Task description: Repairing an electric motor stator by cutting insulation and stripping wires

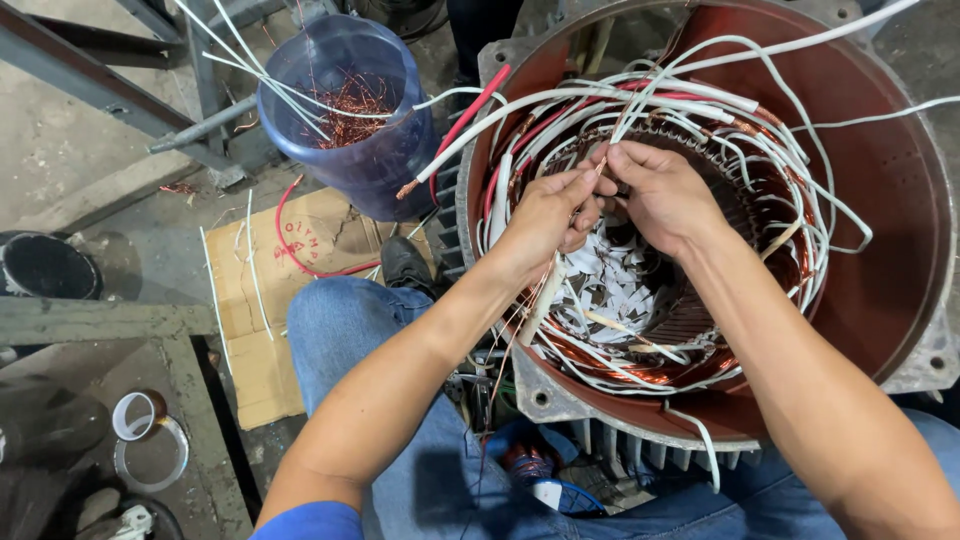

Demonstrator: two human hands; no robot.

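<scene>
You had the big round motor housing, red-painted inside w/ grey cast fins (880, 290), tipped toward you and resting against your lap, so the open bore faced up and both hands could reach in from above. Inside it sat the ring of copper stator windings (690, 360), w/ white paper slot liners (610, 275) bunched in the middle of the bore. White-sleeved lead wires (700, 95) looped around the top of the coil ring, a few red-sleeved ones (470, 115) trailing out over the rim to the left, prob. kept out of the way of the spot you were on.

The blue plastic bucket of scrap copper wire (345, 110) stood on the floor just beside the housing, upper left, near enough to drop offcuts in. A flat piece of brown cardboard (275, 300) lay on the concrete by your left knee.

Your left hand (545, 215) and right hand (660, 190) met over the upper part of the windings, fingertips touching. Both were closed in a pinch on the same thin copper wire end (598, 170), left thumb and forefinger gripping from below, right fingers curled over it. Whether you were twisting or just holding it, can't tell.
</scene>
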